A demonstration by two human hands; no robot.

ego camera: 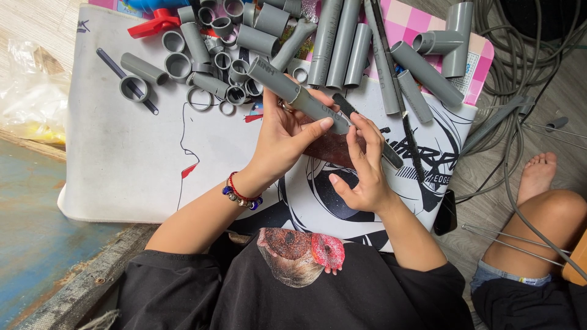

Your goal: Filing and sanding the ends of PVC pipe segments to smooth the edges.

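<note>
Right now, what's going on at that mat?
A seated person's left hand grips a grey pipe, while the right hand holds a dark blade against it. More pipes and fittings lie heaped on the printed mat. Cables coil at the right, beside another person's bare foot.

We wear a black shirt (pixel 367 293) — short sleeves, printed figure on the chest. Our left wrist carries a beaded bracelet (pixel 239 195) — red and blue.
</note>
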